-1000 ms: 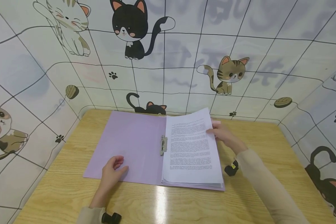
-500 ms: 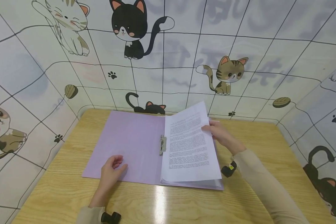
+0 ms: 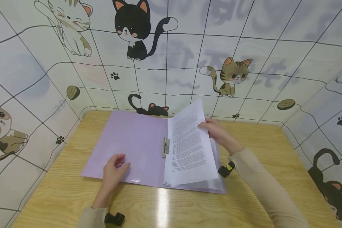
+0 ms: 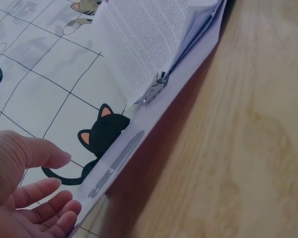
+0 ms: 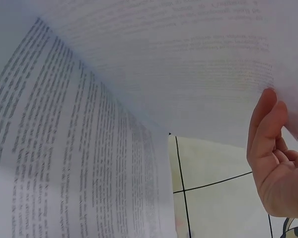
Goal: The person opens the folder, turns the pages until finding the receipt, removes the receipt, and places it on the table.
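Note:
A purple folder lies spread on the table, its metal clip at the spine. Printed sheets sit on its right side. My right hand pinches the right edge of the top sheet, which curves up off the stack. From the right wrist view, the lifted sheet arches above another printed page, and the fingers press its edge. My left hand rests at the lower left of the folder cover, fingers loosely bent; the left wrist view shows nothing between thumb and fingers.
The wooden table extends around the folder. Behind and at both sides stands a white wall covering with cat drawings and grid lines. Black wrist cameras are strapped to both wrists.
My right hand has moved left, lifting the top sheet's right edge higher and bending it toward the spine. More of the page beneath shows. The left hand stays nearly where it was.

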A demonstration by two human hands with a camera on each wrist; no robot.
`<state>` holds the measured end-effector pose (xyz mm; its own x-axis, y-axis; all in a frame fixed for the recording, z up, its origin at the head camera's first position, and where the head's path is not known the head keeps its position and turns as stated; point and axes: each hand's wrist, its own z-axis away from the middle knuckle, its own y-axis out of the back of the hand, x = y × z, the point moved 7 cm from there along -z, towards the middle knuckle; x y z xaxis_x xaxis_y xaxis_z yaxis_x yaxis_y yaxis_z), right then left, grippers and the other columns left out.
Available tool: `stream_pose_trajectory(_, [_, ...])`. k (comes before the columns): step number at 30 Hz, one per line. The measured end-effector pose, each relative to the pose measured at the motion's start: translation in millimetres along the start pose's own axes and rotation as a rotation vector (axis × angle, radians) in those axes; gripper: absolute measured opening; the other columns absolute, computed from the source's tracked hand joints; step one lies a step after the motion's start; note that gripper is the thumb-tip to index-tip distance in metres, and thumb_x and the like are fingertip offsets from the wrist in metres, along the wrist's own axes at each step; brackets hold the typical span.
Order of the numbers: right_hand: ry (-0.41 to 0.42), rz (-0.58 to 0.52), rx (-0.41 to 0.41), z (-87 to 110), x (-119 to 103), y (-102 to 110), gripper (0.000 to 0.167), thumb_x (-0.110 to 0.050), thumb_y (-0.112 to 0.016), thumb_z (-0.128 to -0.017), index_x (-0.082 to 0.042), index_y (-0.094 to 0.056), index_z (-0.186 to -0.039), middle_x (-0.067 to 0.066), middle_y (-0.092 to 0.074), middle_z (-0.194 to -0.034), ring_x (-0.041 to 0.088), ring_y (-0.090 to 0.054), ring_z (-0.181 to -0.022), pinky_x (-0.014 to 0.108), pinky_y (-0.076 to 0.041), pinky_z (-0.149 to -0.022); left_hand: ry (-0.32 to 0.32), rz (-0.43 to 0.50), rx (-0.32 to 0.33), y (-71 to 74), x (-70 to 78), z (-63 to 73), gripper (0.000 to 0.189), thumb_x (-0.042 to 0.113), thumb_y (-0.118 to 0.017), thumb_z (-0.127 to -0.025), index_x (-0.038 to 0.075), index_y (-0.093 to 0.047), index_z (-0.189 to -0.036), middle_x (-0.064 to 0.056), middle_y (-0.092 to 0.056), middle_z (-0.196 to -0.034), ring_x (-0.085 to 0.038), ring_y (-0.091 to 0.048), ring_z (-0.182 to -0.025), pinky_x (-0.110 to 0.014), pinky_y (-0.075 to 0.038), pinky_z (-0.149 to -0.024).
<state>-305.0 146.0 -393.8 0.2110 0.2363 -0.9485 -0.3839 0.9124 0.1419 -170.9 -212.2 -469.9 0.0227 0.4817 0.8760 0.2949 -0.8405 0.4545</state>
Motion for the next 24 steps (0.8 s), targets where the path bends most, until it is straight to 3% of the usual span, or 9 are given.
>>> stream_pose_trajectory(12, [0.034,-0.037,-0.042,-5.7,-14.4,-19.0,0.043,-0.010,-0.049,-0.091,0.006,-0.044,-0.129,0.017,-0.059,-0.109,0.020,-0.063,-0.083,0.032,-0.053,-0.071,-0.060,0.022,-0.012,-6.5,25.3,-5.0,0.035,-0.003,-0.072,-0.075,-0.009,-0.058,-0.107,-0.022,-0.062,-0.106,-0.033,-0.061,-0.095,-0.043,-0.050,-0.084])
stream_pose_trajectory(17, [0.031,-0.043,-0.020,-8.5,-20.2,-26.5,0.041,-0.009,-0.050,-0.089,0.006,-0.047,-0.127,0.012,-0.060,-0.103,0.018,-0.062,-0.080,0.031,-0.052,-0.069,-0.086,0.054,-0.029,-12.3,39.3,-6.3,0.035,-0.002,-0.072,-0.076,-0.009,-0.058,-0.107,-0.022,-0.062,-0.105,-0.032,-0.060,-0.096,-0.043,-0.050,-0.085])
stream_pose_trajectory(24, [0.040,-0.043,-0.024,-11.2,-28.8,-37.5,0.039,-0.009,-0.050,-0.089,0.005,-0.049,-0.125,0.011,-0.059,-0.102,0.017,-0.060,-0.080,0.030,-0.051,-0.069,-0.158,0.109,-0.064,-21.8,68.8,-5.4,0.035,-0.004,-0.071,-0.074,-0.009,-0.058,-0.106,-0.023,-0.061,-0.105,-0.033,-0.060,-0.095,-0.045,-0.050,-0.084])
